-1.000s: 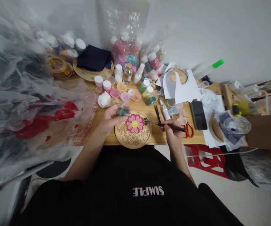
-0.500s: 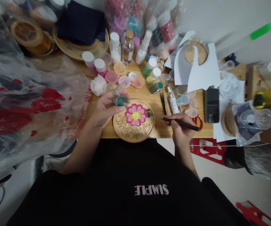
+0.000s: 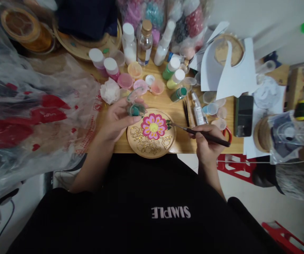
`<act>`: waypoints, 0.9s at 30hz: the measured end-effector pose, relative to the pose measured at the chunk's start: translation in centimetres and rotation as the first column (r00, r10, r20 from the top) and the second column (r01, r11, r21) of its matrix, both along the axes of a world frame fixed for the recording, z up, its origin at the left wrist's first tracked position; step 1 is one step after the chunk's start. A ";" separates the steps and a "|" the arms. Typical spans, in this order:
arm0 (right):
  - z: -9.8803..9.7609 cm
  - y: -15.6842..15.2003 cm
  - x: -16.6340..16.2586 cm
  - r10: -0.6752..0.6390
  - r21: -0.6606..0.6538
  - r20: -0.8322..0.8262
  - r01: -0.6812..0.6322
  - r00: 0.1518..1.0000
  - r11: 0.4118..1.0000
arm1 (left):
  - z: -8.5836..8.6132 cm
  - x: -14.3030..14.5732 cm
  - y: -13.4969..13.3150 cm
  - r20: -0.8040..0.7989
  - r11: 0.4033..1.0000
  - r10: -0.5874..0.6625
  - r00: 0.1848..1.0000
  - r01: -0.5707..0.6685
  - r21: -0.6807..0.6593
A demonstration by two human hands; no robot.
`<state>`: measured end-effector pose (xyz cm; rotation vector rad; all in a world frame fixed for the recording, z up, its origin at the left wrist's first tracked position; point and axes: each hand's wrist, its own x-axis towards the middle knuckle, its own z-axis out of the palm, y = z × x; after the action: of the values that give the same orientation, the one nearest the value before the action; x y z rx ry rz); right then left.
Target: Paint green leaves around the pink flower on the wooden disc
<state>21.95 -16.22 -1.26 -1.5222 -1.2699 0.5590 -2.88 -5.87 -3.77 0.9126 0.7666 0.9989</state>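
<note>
My left grip [image 3: 115, 118] is closed around a small clear cup [image 3: 135, 111] of something green, its lid raised, by the far-left rim of the round wooden plate [image 3: 165, 150]. My right grip [image 3: 207, 140] is clamped on a dark-handled tool [image 3: 215, 139], its thin tip at the green leaf [image 3: 168, 122] beside the pink flower [image 3: 154, 127] (whether it touches, I can't tell). The plate lies on the bench [image 3: 238, 145], jutting slightly past the front edge; black tweezers [image 3: 186, 113] lie to its right.

Wooden disc [image 3: 159, 141] flat, pink flower [image 3: 153, 126] coloured (gold outlines [image 3: 149, 145] unfilled); dark tool [image 3: 215, 139] at green leaves [image 3: 168, 124]; cup [image 3: 136, 110] alongside, open
</note>
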 end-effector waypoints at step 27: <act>0.2 0.1 0.2 -0.015 -0.012 0.014 0.015 1.000 1.000 | 0.1 0.2 0.1 0.039 1.000 0.006 0.999 -0.006 -0.015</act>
<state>22.12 -16.16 -1.02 -1.5467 -1.2672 0.5481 -2.72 -5.81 -3.71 0.8764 0.7432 1.0126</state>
